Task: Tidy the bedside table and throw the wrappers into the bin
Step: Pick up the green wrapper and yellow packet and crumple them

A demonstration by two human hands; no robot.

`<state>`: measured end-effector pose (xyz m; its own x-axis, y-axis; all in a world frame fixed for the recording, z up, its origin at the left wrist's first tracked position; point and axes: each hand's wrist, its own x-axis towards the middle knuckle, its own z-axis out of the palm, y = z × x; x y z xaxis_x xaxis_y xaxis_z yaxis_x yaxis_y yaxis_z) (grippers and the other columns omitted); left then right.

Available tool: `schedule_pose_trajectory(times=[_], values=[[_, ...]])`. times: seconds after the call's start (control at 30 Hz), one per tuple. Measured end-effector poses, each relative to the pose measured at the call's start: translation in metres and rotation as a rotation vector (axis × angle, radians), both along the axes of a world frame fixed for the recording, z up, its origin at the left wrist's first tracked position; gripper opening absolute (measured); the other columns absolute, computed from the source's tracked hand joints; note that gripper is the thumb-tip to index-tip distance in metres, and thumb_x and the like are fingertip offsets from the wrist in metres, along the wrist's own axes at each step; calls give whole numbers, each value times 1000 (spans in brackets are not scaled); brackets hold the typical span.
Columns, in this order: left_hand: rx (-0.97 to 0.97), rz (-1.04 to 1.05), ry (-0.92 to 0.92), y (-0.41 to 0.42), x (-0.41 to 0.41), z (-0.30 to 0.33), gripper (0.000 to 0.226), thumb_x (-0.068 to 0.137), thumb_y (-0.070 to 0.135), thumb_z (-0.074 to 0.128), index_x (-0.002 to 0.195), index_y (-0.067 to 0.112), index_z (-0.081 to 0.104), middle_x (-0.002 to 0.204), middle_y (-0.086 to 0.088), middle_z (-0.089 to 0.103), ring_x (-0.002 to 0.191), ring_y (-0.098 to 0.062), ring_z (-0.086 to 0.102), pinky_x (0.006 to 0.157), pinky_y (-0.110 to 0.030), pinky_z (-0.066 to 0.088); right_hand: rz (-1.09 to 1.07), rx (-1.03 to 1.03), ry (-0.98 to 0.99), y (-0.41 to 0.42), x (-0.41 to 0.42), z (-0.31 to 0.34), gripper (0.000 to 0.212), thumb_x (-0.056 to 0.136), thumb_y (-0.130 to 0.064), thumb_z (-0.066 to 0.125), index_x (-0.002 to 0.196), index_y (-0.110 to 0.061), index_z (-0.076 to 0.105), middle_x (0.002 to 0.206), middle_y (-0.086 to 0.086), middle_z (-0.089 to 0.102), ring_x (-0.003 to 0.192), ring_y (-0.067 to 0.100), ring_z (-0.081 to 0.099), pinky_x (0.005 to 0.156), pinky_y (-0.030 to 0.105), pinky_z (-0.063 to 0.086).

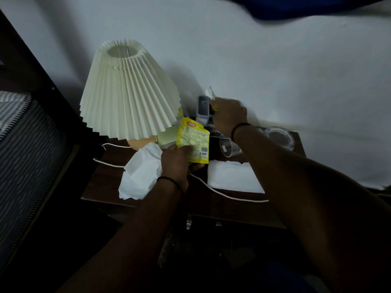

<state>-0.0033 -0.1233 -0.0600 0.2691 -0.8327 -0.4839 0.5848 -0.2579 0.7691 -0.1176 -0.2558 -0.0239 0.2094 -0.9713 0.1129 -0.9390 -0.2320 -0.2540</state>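
Note:
My left hand (176, 163) grips a yellow printed wrapper (193, 140) upright over the dark wooden bedside table (101, 187). My right hand (229, 115) is at the back of the table, fingers closed on a small clear-and-yellow wrapper (209, 93) beside a grey device (202, 111). Crumpled white paper (139, 174) lies at the table's left front. A folded white tissue (232, 175) lies at the right.
A pleated cream lamp (129, 89) stands at the back left, its white cord (222, 194) trailing across the table. A clear glass (227, 145) lies near my right wrist. A glass ashtray (279, 136) sits far right. A striped bed (23, 144) is left.

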Motion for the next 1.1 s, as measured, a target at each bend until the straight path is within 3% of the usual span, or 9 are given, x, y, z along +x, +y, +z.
schedule_pose_trajectory(times=[0.07, 0.2, 0.37, 0.57, 0.67, 0.8, 0.9, 1.0, 1.1], values=[[-3, 2, 1, 0, 0, -1, 28, 92, 0, 53, 120, -1, 59, 108, -20, 66, 76, -29, 65, 52, -31, 58, -12, -32, -50, 2, -1, -1, 34, 77, -10, 50, 106, -19, 66, 111, 10, 67, 112, 39, 58, 89, 38, 46], [-15, -5, -12, 2, 4, -1, 25, 93, 1, 52, 117, 3, 60, 111, -19, 67, 78, -29, 66, 53, -32, 58, -46, -68, -239, 10, -8, 4, 43, 85, -11, 51, 126, -17, 64, 125, 16, 65, 120, 36, 56, 100, 38, 44], [-40, -37, -36, 11, 2, 8, 27, 93, 1, 53, 120, 2, 59, 113, -19, 66, 82, -31, 66, 56, -34, 59, -168, -232, -700, 46, -27, 26, 16, 85, -23, 67, 87, -12, 79, 84, 6, 77, 81, 19, 70, 78, 32, 55], [-99, -113, -69, 35, -13, 34, 34, 95, 0, 54, 128, -6, 52, 120, -21, 62, 89, -34, 64, 57, -33, 61, -174, 243, -1265, 108, -44, 44, 23, 75, -4, 79, 91, -15, 67, 91, 6, 73, 67, 14, 64, 53, 24, 50], [-120, -126, -21, 46, -23, 53, 30, 94, -1, 55, 124, -2, 54, 112, -19, 63, 81, -30, 64, 53, -32, 60, -137, 588, -1305, 137, -55, 48, 17, 82, -6, 74, 96, -14, 67, 78, 1, 72, 56, 9, 62, 54, 23, 43], [-166, -193, -31, 62, -41, 75, 17, 97, 5, 53, 113, 3, 58, 95, -13, 67, 67, -21, 70, 53, -31, 59, -211, 584, -1297, 162, -65, 57, 15, 83, -6, 74, 95, -8, 66, 71, 5, 62, 53, 10, 52, 48, 19, 37], [-209, -266, -14, 75, -59, 89, 19, 100, 22, 52, 109, 10, 63, 97, -11, 70, 80, -24, 71, 63, -35, 62, -229, 479, -1361, 178, -74, 70, 18, 78, 1, 76, 88, -5, 62, 61, 2, 64, 40, 6, 55, 39, 16, 41], [-221, -280, -59, 82, -80, 101, 20, 93, 15, 62, 111, 4, 64, 92, -14, 70, 79, -27, 68, 58, -31, 60, -281, 416, -1393, 189, -90, 80, 47, 74, 8, 77, 113, 3, 51, 98, 17, 66, 72, 22, 72, 51, 30, 58], [-209, -310, -98, 87, -108, 106, 22, 90, 1, 60, 112, 4, 62, 90, -13, 69, 75, -27, 66, 57, -31, 61, -277, 424, -1412, 200, -121, 84, 79, 74, 13, 74, 138, -7, 34, 124, 19, 56, 107, 38, 64, 66, 44, 60]])
